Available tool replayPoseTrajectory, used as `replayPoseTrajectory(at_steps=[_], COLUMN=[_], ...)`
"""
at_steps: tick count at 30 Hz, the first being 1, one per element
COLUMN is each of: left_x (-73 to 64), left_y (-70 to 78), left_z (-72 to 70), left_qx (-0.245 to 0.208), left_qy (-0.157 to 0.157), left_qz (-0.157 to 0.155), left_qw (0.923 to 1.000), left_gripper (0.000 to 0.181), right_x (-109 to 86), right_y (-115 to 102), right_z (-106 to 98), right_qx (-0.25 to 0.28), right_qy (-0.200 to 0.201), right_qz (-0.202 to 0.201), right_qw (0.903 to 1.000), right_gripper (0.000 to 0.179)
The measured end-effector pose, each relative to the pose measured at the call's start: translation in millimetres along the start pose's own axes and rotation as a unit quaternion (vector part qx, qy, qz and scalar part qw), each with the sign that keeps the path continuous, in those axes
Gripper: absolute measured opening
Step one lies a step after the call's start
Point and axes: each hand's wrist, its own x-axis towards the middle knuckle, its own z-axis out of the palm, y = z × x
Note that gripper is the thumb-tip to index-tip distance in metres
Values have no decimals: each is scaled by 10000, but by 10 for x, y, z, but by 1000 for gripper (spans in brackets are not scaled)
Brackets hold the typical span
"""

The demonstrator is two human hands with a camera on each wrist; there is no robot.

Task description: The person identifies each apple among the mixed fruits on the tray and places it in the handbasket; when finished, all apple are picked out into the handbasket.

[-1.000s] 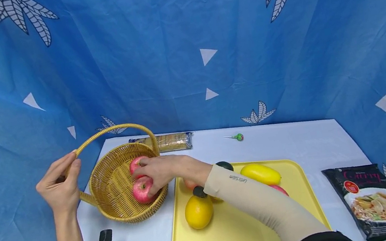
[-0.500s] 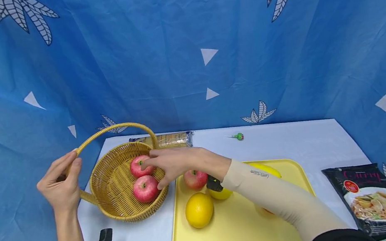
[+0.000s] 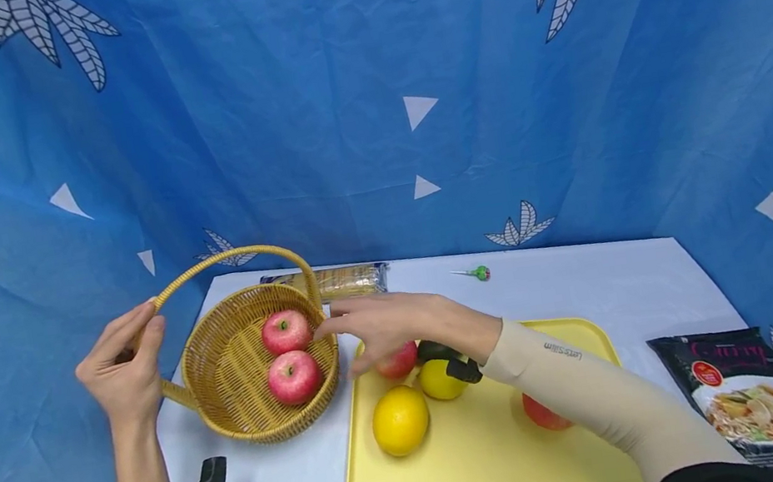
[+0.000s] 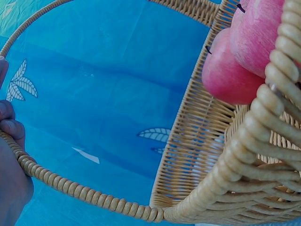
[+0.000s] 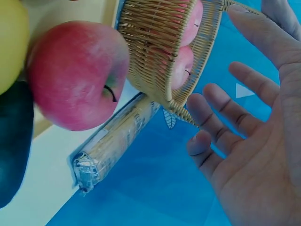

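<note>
My left hand (image 3: 121,363) grips the arched handle (image 3: 237,254) of a woven basket (image 3: 217,369) on its left side. Inside the basket lie two red apples, one behind (image 3: 286,330) and one in front (image 3: 294,377). My right hand (image 3: 388,325) hovers between the basket and the yellow tray (image 3: 470,480), its fingers spread and holding nothing, as the right wrist view shows. Below it on the tray sits another red apple (image 5: 77,75), beside a yellow lemon (image 3: 442,380) and a dark green item (image 5: 14,141) that is partly hidden. A larger yellow fruit (image 3: 400,420) rests nearer the front.
A red fruit (image 3: 544,413) on the tray is partly covered by my right forearm. Behind the basket lies a clear pack of noodles or pasta (image 3: 351,280). A green lollipop (image 3: 480,272) is at the back. A black curry noodle bag (image 3: 754,402) lies at right.
My right hand has let go of the front apple in the basket and drawn back to the right, over the tray's edge. The left hand stays on the handle.
</note>
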Motion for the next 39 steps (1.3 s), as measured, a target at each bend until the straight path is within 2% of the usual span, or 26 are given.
replayPoseTrajectory(at_steps=[8, 15, 19, 27, 39], left_x=[-24, -19, -20, -10, 2], left_y=[2, 12, 19, 17, 4], left_z=[-18, -23, -18, -10, -6], left_qx=[59, 65, 136, 93, -16], left_qy=[20, 17, 14, 13, -25], left_qz=[-11, -24, -20, -8, 1], left_qw=[10000, 10000, 9999, 10000, 10000], left_gripper=[18, 18, 18, 17, 17], right_x=[-213, -288, -331, -353, -310], right_y=[90, 186, 250, 363, 483], right_z=[63, 141, 188, 270, 364], right_qx=[312, 333, 401, 627, 614], right_qy=[-53, -133, -135, -220, -396], right_qz=[155, 380, 377, 611, 812], right_qw=[9994, 9986, 9984, 9959, 9940], right_gripper=[66, 63, 63, 65, 70])
